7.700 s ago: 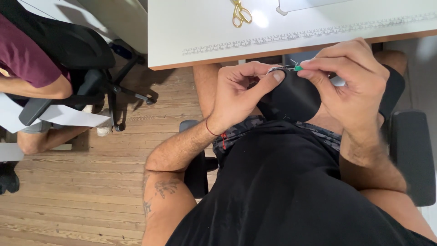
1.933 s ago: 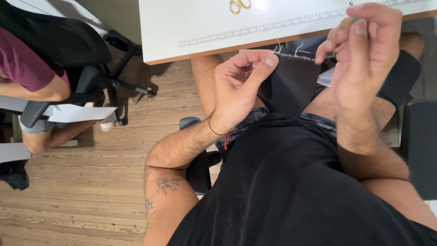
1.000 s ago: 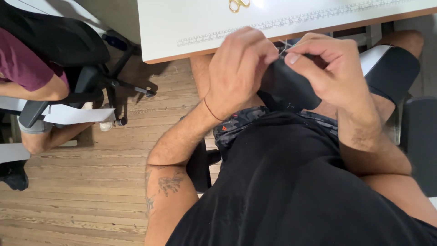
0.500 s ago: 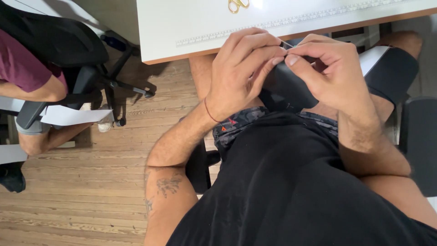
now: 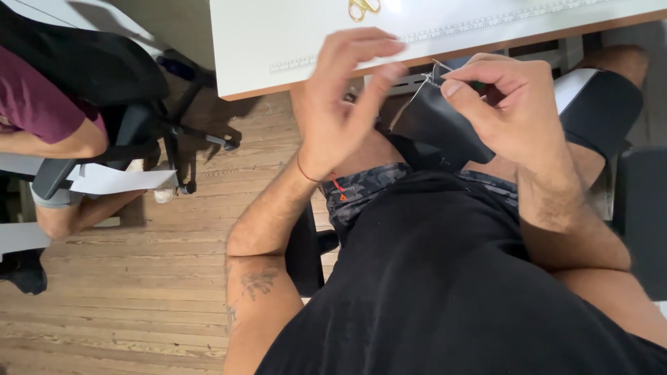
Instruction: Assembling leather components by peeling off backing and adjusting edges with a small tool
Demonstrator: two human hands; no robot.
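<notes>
Mid-stitch: right hand (image 5: 511, 104) pinches the black fabric piece (image 5: 434, 128) over the lap, just below the counter (image 5: 292, 48) edge, needle (image 5: 440, 67) poking out of its top edge. Left hand (image 5: 340, 104) is open, fingers spread, holding nothing I can make out; pale thread (image 5: 406, 104) runs off the needle, so the seam looks unfinished, extent hidden.

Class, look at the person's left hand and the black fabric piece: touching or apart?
Apart. The head view shows the left hand open, lifted beside the black fabric piece, which the right hand pinches.

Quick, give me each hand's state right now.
Left hand: open, fingers spread, holding nothing.
Right hand: closed, pinching the black fabric piece.
</notes>
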